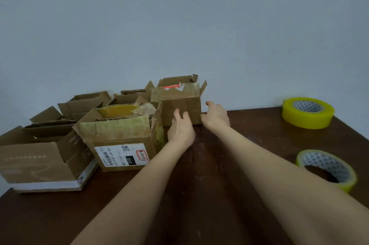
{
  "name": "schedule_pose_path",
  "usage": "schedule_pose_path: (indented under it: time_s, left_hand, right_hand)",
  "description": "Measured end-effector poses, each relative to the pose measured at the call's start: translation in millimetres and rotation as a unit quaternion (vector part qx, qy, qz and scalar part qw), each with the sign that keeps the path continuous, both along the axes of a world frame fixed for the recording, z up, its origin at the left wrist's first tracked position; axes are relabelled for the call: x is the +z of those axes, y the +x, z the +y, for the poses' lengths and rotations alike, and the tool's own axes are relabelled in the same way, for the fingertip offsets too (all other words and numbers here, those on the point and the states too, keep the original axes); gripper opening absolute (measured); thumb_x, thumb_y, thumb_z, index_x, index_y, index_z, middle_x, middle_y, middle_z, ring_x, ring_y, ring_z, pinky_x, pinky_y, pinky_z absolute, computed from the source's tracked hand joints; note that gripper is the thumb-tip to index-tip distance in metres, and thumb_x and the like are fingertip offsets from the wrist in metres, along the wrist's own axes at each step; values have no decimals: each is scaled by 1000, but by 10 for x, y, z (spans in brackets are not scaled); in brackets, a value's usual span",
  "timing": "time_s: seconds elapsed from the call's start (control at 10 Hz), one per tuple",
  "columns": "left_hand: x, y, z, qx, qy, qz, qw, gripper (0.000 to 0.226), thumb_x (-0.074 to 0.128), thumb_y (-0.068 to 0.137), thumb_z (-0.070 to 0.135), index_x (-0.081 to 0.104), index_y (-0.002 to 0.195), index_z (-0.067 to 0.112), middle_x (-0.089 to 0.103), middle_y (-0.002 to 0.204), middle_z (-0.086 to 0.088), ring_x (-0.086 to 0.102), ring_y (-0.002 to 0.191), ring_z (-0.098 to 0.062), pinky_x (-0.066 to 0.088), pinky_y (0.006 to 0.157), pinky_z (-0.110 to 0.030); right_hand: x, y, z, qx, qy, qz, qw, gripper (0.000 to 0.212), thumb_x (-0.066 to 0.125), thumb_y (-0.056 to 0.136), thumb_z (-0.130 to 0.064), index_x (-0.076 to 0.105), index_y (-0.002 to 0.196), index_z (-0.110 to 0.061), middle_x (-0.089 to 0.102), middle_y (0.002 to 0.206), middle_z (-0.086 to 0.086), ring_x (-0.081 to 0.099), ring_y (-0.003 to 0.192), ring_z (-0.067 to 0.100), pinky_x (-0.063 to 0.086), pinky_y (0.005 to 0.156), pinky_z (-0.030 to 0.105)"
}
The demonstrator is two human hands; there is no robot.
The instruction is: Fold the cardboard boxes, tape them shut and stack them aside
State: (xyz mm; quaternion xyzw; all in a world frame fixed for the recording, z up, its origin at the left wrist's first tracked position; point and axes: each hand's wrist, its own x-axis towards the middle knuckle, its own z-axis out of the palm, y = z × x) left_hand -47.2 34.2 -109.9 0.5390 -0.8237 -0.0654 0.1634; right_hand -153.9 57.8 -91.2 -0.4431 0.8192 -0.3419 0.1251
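A small brown cardboard box (185, 103) stands at the back of the dark wooden table (209, 175), its top flaps up and torn old tape on its rim. My left hand (180, 128) reaches to its front face with fingers apart, fingertips at the cardboard. My right hand (215, 116) is at the box's lower right corner, fingers spread, holding nothing. A larger open box with a white shipping label (121, 135) stands just left of my left hand. Two rolls of yellow tape lie to the right: one far (307, 113), one near (327, 169).
Several more open cardboard boxes crowd the left side of the table, the nearest a wide one (40, 163) on a white-edged flat piece. A plain pale wall (179, 25) rises directly behind the table. The table's right edge runs past the tape rolls.
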Motion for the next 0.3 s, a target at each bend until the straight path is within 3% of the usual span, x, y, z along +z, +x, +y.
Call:
schedule_pose_path:
  time_s: [0.1,0.3]
  left_hand:
    - [134,99,184,-9,-16,1,1000,61,48,92,9,24,147,14,6,157,-10,26,139,-28,41,98,-41]
    - [329,388,536,-39,-82,14,996,57,47,93,12,27,146,13,10,155,-10,29,138,-29,42,97,-41]
  right_hand:
    - [116,86,275,10,13,43,999,56,50,93,-25,33,146,-21,36,145,11,32,134,31,39,101,44]
    - [272,346,802,30,-5,106,994,52,53,91,-27,38,140,-17,34,143,12,31,132,32,39,101,42]
